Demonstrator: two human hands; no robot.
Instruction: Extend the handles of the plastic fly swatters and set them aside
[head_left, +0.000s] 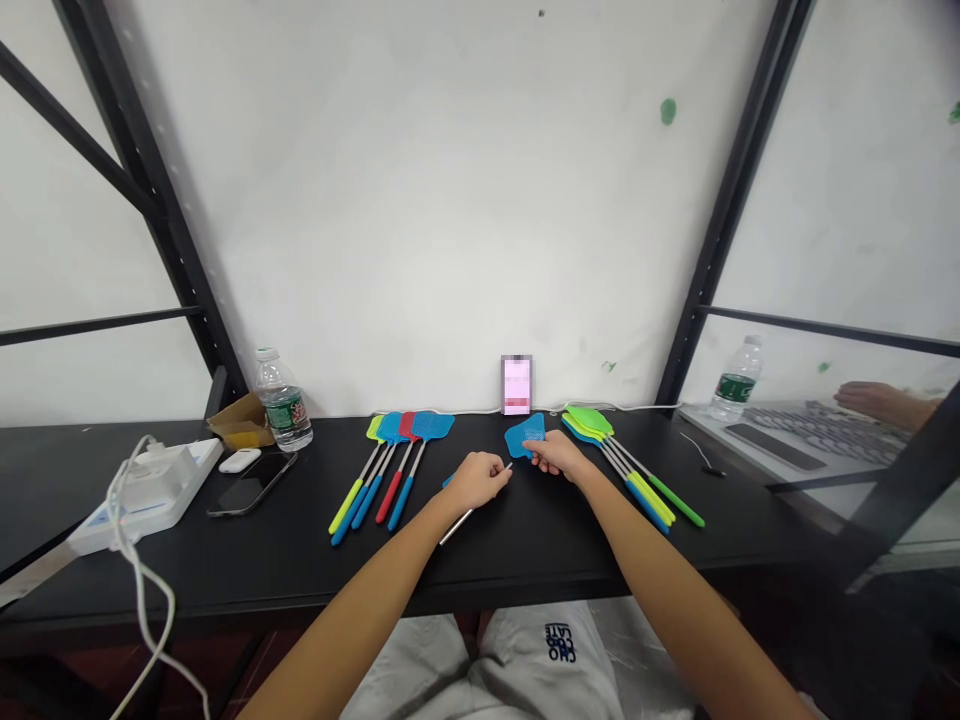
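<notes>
In the middle of the black table, my right hand pinches a blue fly swatter head near its neck. My left hand is closed around a thin metal rod, whose tip points up toward the swatter head, apart from it. A bit of blue peeks out behind my left hand, mostly hidden. To the left lie several whole fly swatters in yellow, blue and red, spread side by side. On the right rests a stacked bunch of fly swatters with green, yellow and blue parts.
A lit phone leans against the wall. At left are a water bottle, a cardboard box, a dark phone, a white earbud case and a power strip. Right, behind a clear panel, stand a laptop and another bottle.
</notes>
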